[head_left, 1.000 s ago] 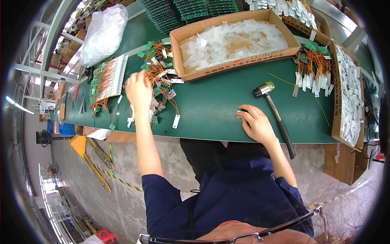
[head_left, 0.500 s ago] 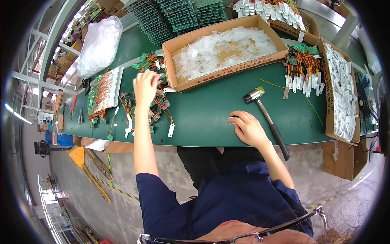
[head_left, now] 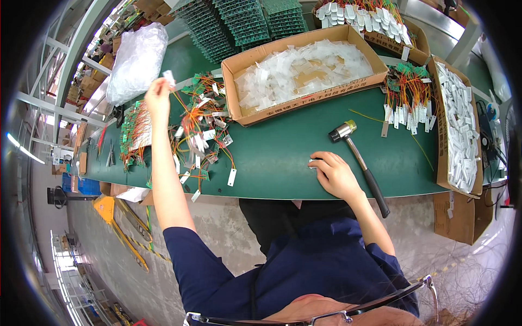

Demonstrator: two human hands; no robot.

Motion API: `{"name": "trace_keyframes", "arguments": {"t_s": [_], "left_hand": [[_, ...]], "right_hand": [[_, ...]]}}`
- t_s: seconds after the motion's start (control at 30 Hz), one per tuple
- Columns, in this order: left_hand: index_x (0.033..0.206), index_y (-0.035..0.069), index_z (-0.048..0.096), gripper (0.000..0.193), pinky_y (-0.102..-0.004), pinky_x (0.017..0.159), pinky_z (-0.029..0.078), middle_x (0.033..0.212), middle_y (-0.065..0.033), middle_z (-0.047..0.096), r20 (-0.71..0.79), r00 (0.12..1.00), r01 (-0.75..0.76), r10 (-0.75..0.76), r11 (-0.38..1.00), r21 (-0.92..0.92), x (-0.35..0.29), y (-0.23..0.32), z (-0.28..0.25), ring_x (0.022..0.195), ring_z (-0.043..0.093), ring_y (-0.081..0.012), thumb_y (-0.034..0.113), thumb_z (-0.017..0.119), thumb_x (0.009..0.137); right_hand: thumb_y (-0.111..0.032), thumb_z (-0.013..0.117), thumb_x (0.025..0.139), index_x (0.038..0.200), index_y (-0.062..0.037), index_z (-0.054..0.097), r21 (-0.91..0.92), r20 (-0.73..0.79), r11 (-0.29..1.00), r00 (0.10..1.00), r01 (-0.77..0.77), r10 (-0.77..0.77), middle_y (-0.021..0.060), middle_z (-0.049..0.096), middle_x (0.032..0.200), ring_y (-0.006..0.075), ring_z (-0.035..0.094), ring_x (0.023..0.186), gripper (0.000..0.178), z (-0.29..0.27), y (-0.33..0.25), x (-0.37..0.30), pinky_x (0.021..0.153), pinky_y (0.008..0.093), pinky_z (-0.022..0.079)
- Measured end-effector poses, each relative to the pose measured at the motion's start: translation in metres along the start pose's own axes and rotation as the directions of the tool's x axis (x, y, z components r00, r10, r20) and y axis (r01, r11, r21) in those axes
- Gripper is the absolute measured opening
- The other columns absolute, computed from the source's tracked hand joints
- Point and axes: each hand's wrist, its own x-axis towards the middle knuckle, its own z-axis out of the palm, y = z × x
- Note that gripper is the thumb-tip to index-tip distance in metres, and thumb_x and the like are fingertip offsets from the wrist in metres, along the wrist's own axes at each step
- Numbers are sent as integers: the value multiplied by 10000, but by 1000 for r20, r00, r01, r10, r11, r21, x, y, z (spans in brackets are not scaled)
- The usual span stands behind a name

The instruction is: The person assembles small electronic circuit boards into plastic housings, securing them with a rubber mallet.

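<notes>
My left hand [head_left: 158,99] is raised over the left of the table, its fingers pinched on a small white tab [head_left: 169,78]. Orange wires trail from near that tab toward a tangled pile of wired green circuit boards [head_left: 209,133] with white tabs. My right hand [head_left: 336,175] rests on the green table, fingers curled over a small white piece [head_left: 312,161] that shows only at its edge. Just right of this hand lies a hammer [head_left: 359,157] with a black grip. Left of the pile, more wired boards [head_left: 133,130] lie in a row, partly behind my left forearm.
A cardboard box [head_left: 304,100] of clear plastic pieces stands at the middle back. Another box [head_left: 441,136] of white pieces is at the right, beside wired boards [head_left: 408,98]. Stacked circuit boards [head_left: 239,24] and a plastic bag [head_left: 136,62] stand farther back.
My left hand has moved left and away from me, lifting a white tab and pulling wires up from the pile. My right hand has stayed nearly in place.
</notes>
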Motion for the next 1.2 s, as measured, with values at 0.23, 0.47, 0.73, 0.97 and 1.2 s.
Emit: {"name": "trace_keyframes", "arguments": {"t_s": [0.23, 0.47, 0.73, 0.97, 1.2], "left_hand": [[1046, -25, 638, 165, -239, 744, 499, 925, -54, 684, 96, 984, 137, -149, 984, 118, -5, -12, -3, 820, 628, -102, 69, 634, 911], [1131, -10, 638, 245, -253, 763, 500, 977, -66, 693, 247, 929, 227, -274, 952, 203, -53, -40, -20, 829, 635, -120, 135, 614, 935], [991, 8, 653, 111, -233, 712, 466, 867, -14, 644, 178, 956, 147, -233, 906, 397, -164, -1, -107, 783, 570, -72, 90, 619, 924], [1059, 71, 629, 337, -332, 842, 449, 1012, -63, 597, 273, 920, 84, -282, 820, 566, -283, 50, -88, 957, 577, -210, 118, 760, 752], [1030, 89, 647, 267, -360, 851, 442, 1024, -63, 616, 305, 935, -88, -180, 715, 694, -304, 38, -82, 958, 584, -266, 98, 726, 774]], "right_hand": [[0, 595, 783, 984, -47, 626, 22, 11, 1000, 1000, 8, -8, 97, 608, 1114, 296, 592, 1051, 208, 0, -1, 2, 919, 407, 474], [24, 585, 793, 957, -53, 635, 14, -18, 1000, 1000, -12, 13, 92, 619, 1086, 299, 604, 1021, 188, 0, -3, 4, 867, 407, 496], [29, 592, 787, 949, -50, 620, 11, 2, 999, 999, -39, 39, 90, 614, 1082, 295, 608, 999, 182, 0, -6, 5, 860, 409, 497], [26, 593, 785, 969, -52, 621, -27, 13, 999, 1000, -23, 24, 87, 612, 1082, 299, 606, 1000, 202, 3, -6, 5, 870, 410, 494], [27, 592, 786, 971, -56, 623, -39, -1, 999, 1000, -24, 24, 76, 613, 1083, 297, 604, 1007, 205, 3, -7, 6, 867, 406, 493]]}}
